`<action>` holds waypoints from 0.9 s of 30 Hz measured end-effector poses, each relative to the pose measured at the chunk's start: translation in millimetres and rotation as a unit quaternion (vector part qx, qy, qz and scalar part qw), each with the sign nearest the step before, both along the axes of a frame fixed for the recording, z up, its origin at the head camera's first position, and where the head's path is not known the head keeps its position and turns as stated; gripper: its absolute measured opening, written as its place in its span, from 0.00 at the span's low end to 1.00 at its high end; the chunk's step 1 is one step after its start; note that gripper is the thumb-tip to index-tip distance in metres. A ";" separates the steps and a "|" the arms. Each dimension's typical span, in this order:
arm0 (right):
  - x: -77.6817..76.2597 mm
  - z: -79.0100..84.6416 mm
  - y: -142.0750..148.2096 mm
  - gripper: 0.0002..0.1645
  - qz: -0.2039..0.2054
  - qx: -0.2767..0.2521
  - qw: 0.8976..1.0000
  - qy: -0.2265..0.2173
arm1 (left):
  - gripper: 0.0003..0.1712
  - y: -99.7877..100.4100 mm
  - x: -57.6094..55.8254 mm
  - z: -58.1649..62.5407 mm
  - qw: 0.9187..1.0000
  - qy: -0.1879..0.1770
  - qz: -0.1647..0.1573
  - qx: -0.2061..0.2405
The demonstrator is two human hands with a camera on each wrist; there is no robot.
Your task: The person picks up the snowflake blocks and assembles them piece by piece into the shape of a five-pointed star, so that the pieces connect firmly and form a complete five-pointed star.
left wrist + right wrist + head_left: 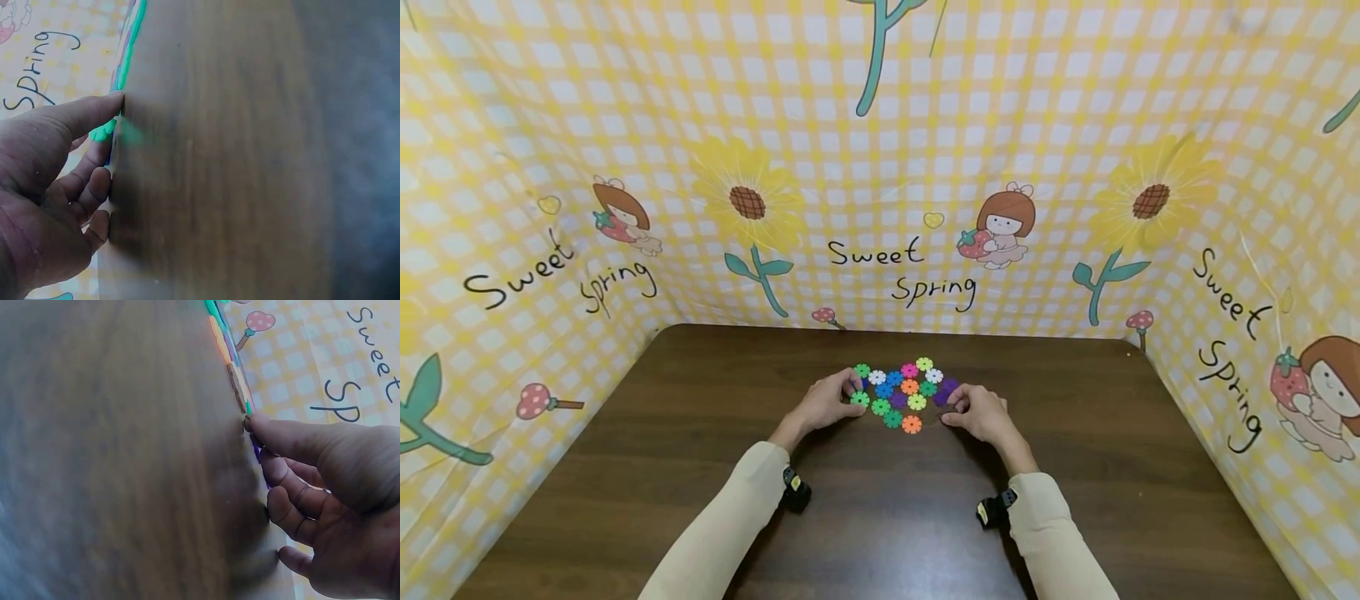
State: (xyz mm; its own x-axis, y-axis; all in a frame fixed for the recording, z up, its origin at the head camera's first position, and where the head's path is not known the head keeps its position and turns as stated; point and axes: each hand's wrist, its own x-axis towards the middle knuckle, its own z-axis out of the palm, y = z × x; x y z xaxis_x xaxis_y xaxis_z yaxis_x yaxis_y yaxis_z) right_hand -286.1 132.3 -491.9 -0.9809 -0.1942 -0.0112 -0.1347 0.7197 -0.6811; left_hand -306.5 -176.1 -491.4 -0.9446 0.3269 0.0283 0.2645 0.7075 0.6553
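Observation:
Several notched plastic snowflake discs (910,387) in green, white, blue, pink, orange, purple and yellow-green lie flat in a close group on the table. At its left edge my left hand (827,402) holds a green disc (860,400), thumb at the near side and fingers curled round the far side. My right hand (983,412) is at the right edge, its curled fingers gripping beside the purple discs (943,395). In the right wrist view, the right thumb tip meets the edge of the group near a brown disc (235,387). The fingers partly hide the outer discs.
The dark brown wooden table (880,517) extends around the discs on every side. A yellow checked cloth (865,167) with flowers and lettering stands up behind and along both sides. Each wrist wears a small black camera (796,490).

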 end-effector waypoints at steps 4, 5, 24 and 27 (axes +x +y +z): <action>1.5 0.5 -2.2 0.11 0.005 -0.002 1.000 -0.001 | 0.15 -1.0 3.7 -1.5 1.000 -0.010 0.007 0.011; 1.8 0.6 -2.8 0.11 0.006 -0.002 1.000 -0.001 | 0.14 -1.3 4.1 -1.7 1.000 -0.012 0.009 0.012; 8.2 4.4 -20.4 0.10 0.024 -0.070 0.997 -0.019 | 0.08 -0.8 17.4 0.9 0.993 -0.068 -0.015 0.099; 10.0 6.9 -24.2 0.10 0.036 -0.076 0.996 -0.021 | 0.10 0.4 19.5 1.4 0.989 -0.079 -0.030 0.119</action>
